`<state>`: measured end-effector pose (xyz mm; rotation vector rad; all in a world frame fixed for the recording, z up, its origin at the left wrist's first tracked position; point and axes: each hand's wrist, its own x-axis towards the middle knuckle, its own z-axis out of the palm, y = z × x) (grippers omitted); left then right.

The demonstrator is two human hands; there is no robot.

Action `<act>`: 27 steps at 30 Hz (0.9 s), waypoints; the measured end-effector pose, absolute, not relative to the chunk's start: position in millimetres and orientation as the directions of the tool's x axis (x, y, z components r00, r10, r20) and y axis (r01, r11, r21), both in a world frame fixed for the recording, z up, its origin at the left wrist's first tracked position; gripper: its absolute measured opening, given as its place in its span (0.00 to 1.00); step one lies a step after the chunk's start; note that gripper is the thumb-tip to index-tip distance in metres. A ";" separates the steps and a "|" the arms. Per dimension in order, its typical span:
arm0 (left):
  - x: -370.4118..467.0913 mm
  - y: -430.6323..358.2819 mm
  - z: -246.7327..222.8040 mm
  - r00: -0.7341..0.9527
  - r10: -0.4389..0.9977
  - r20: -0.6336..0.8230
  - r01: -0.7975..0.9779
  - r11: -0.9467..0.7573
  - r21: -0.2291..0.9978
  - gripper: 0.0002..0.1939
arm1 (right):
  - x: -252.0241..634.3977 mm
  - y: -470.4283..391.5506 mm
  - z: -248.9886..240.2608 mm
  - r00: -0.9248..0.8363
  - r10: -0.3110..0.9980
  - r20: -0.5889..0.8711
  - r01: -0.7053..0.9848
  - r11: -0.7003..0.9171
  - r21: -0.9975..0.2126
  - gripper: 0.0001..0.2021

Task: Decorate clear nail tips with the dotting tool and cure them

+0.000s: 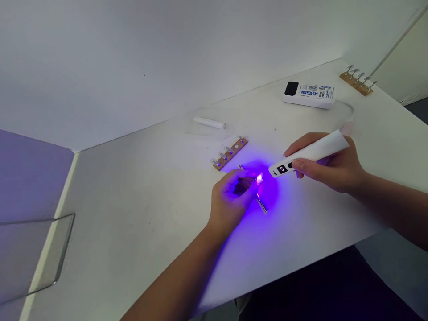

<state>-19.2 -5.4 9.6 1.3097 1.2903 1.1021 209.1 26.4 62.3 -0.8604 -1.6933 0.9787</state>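
In my right hand is a white hand-held UV nail lamp, its small display lit and my thumb near its button. The lamp's front end points left and throws violet light. My left hand pinches a small nail tip, glowing pinkish-white in the beam, a short gap from the lamp. Glare hides its details. A thin metal tool shows below the left fingertips, partly covered by them. Just beyond this hand lies a wooden strip bearing several clear nail tips on metal holders and one bare white dot.
On the white table lies a white tube-like pen near the wall. Farther right is a white device with a black panel and printed label. Another wooden strip with nail tips stands in the far corner. A wire frame is at left.
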 end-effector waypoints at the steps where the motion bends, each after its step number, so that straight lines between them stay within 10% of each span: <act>1: -19.2 -5.3 9.6 0.034 0.999 -0.019 0.135 0.014 0.991 0.07 | 209.0 26.3 62.6 -0.289 0.876 0.385 0.106 0.429 -0.897 0.04; 27: -19.3 -5.6 8.4 0.032 0.999 -0.022 0.126 0.018 0.992 0.06 | 209.6 25.6 62.7 -0.282 0.893 0.350 0.154 0.403 -0.902 0.01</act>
